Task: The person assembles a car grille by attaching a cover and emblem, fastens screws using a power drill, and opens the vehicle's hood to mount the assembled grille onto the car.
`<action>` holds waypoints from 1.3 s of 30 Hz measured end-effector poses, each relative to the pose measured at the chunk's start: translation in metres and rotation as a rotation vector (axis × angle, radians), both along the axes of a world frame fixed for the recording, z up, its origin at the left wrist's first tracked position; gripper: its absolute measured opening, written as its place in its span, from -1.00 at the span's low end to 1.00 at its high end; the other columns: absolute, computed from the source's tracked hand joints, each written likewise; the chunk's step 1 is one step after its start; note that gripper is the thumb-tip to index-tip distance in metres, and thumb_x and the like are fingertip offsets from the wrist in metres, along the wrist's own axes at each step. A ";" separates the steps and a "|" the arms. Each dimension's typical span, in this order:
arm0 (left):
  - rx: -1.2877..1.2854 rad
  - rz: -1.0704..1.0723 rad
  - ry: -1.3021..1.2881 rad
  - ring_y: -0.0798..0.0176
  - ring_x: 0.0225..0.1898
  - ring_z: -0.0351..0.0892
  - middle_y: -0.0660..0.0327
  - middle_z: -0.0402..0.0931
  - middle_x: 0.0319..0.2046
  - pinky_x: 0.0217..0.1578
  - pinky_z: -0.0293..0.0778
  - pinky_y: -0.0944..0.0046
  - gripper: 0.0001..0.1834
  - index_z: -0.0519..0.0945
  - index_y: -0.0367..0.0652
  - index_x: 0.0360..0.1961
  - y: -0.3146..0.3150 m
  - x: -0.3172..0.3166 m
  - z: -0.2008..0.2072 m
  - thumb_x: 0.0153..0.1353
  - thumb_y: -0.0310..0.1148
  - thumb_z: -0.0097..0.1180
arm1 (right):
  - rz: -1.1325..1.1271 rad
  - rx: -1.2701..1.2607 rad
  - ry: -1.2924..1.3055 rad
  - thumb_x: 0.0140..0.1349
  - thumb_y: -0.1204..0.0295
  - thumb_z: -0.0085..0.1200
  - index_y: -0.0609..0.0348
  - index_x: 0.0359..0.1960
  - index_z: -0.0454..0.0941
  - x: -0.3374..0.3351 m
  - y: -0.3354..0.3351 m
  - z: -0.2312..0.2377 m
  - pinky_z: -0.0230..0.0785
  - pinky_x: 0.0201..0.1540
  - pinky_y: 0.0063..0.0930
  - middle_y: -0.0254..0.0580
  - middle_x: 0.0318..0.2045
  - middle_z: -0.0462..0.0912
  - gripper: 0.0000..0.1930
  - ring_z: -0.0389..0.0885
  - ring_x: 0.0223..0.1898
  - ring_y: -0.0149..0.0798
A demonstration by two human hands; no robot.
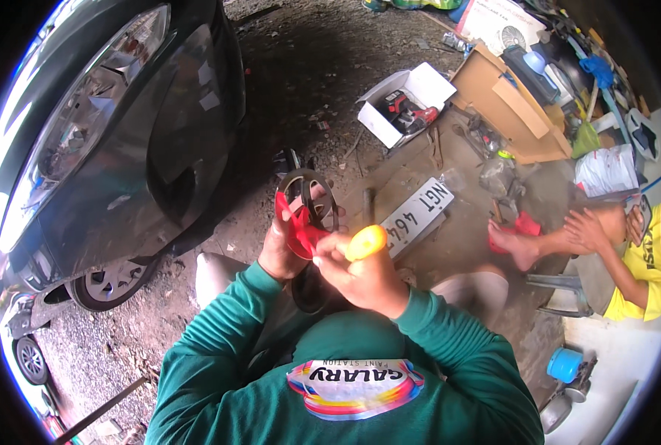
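In front of my chest, my left hand [277, 251] is closed around a dark ring-shaped part [332, 202] with a glossy red piece [299, 227] inside it. The ring stands tilted, with open gaps in its frame. My right hand [364, 282] grips a rounded yellow handle [367, 242], probably a screwdriver's; its shaft is out of sight. The fingertips of that hand touch the red piece. Below my hands, between my knees, a dark curved part [310, 295] shows partly, its rest covered by my wrists.
A black car's front [108, 156] stands at left. A licence plate [418, 215] lies ahead on the right, near a white box [403, 107] holding a red-and-black power drill [408, 111]. Cardboard [512, 111] and clutter lie beyond. A person in yellow [638, 267] sits at right.
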State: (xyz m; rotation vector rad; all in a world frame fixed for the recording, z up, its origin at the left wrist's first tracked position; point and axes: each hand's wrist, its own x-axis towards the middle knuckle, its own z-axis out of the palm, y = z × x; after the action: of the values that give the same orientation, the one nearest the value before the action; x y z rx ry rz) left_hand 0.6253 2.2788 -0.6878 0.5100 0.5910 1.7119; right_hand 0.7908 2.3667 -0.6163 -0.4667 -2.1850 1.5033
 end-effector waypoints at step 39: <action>-0.155 0.119 -0.440 -0.28 0.19 0.67 -0.05 0.50 0.40 0.10 0.66 -0.45 0.38 0.45 -0.30 0.45 -0.003 -0.008 0.014 0.07 0.84 -0.06 | -0.612 0.093 -1.034 0.41 0.12 0.18 0.29 -0.11 0.80 0.128 0.158 -0.278 0.63 0.09 0.08 0.28 -0.13 0.81 -0.59 0.79 0.02 0.26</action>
State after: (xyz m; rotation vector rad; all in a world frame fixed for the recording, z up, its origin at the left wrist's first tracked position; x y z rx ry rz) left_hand 0.6176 2.2760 -0.6736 -0.0180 0.4346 1.8004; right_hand 0.9189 2.5245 -0.8939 -2.0010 -2.3662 0.8619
